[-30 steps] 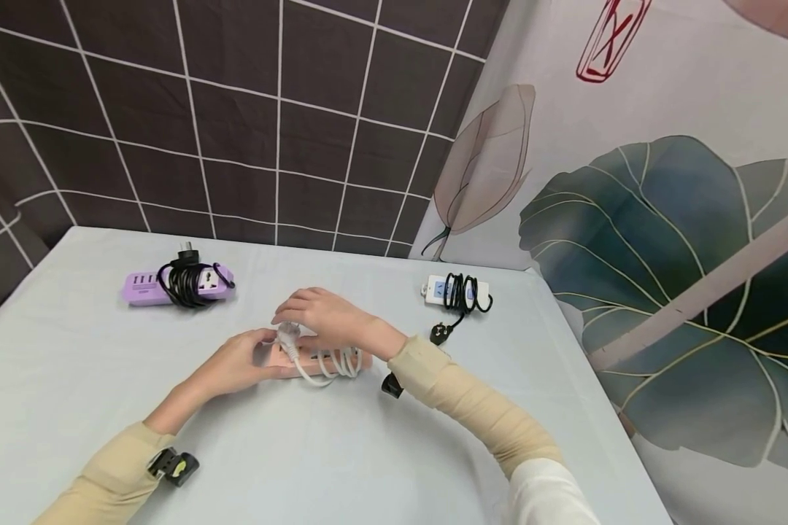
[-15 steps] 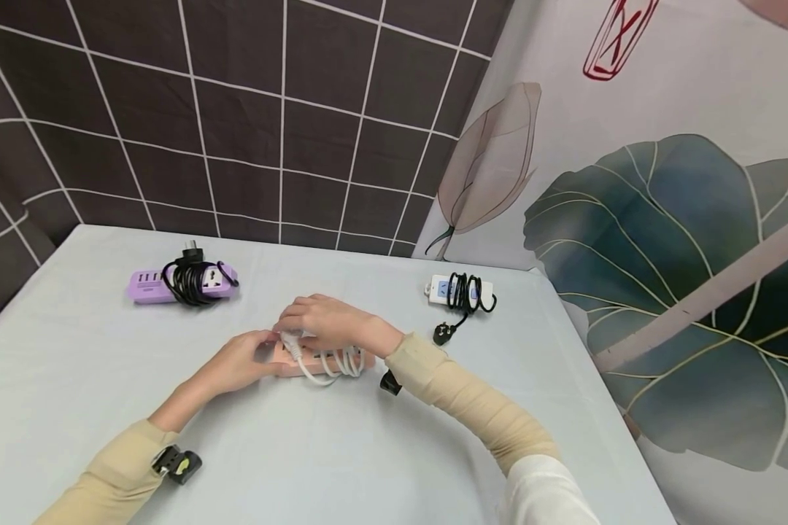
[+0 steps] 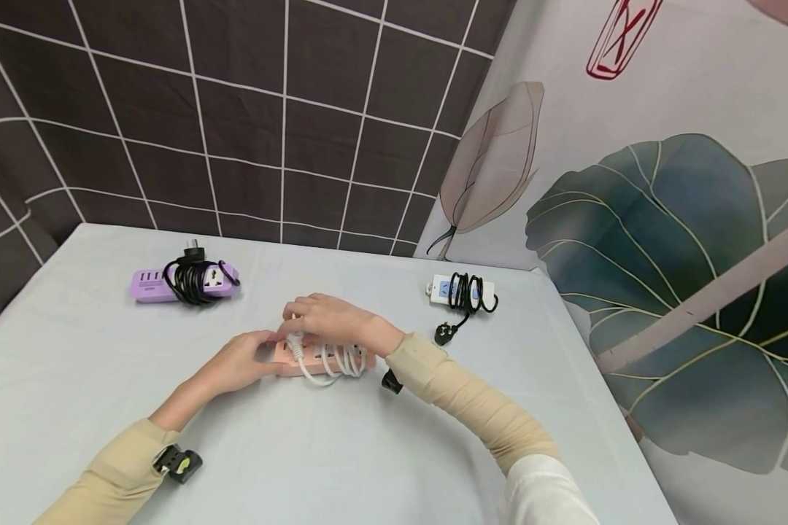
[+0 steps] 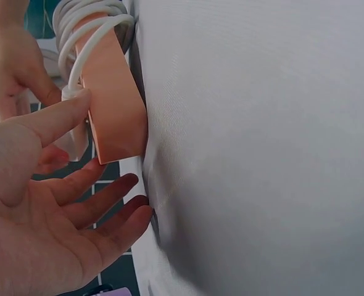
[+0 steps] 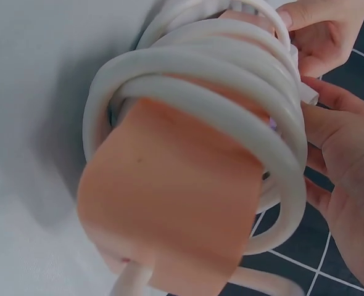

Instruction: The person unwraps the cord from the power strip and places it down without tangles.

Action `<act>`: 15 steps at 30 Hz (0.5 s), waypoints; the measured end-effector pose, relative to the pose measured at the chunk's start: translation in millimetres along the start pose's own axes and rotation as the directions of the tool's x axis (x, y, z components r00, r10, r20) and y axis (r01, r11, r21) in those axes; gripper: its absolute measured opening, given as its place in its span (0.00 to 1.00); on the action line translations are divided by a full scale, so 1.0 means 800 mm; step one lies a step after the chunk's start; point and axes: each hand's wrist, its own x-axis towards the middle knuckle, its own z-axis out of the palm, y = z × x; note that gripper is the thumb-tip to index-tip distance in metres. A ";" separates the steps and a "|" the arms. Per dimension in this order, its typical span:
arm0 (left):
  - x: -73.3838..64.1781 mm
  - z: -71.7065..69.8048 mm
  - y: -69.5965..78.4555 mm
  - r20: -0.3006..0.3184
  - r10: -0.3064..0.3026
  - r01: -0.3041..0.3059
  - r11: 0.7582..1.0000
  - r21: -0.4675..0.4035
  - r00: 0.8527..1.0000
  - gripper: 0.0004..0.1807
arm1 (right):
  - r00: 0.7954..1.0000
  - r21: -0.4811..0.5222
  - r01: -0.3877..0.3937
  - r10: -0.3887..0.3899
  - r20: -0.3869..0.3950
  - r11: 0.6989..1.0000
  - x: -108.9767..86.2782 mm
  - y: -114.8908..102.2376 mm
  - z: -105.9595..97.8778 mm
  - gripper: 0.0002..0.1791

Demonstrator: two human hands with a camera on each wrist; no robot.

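Observation:
A pink power strip (image 3: 311, 359) lies on the white-covered table, its white cord (image 3: 349, 362) looped round the right part. My left hand (image 3: 236, 364) grips the strip's left end between thumb and index finger, the other fingers spread in the left wrist view. Over the strip, my right hand (image 3: 331, 321) pinches the cord's white plug (image 3: 295, 343) with thumb and fingers. The plug stands over the strip's left part; its prongs are hidden. In the right wrist view, the strip's near end (image 5: 169, 191) and cord loops (image 5: 194, 61) block part of the view.
A purple power strip (image 3: 152, 286) wound with black cord lies at the back left. At the back right is a white power strip (image 3: 440, 289) with a black cord and black plug (image 3: 443, 334). A dark tiled backdrop (image 3: 236, 131) rises behind the table.
My right hand has shifted slightly right with the plug, which dipped under the fingers and shows again now. My left hand keeps its hold on the strip's end. The head view has drifted slightly.

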 end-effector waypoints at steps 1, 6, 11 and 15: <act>0.000 0.000 0.000 0.000 -0.001 0.001 1.000 0.001 1.000 0.34 | 1.000 -0.007 0.001 -0.001 -0.004 1.000 0.000 0.000 0.000 0.22; 0.001 0.000 0.000 0.006 0.006 -0.006 1.000 0.002 1.000 0.32 | 1.000 -0.013 0.010 -0.011 -0.014 1.000 -0.003 0.002 -0.002 0.21; 0.002 0.000 0.002 0.007 0.029 -0.029 1.000 -0.001 1.000 0.32 | 0.999 0.048 0.043 -0.043 -0.016 0.998 -0.006 0.003 -0.008 0.19; 0.004 0.000 0.001 0.029 0.072 -0.072 0.997 -0.002 0.997 0.33 | 0.998 0.077 0.056 -0.054 -0.020 0.996 -0.010 0.000 -0.016 0.20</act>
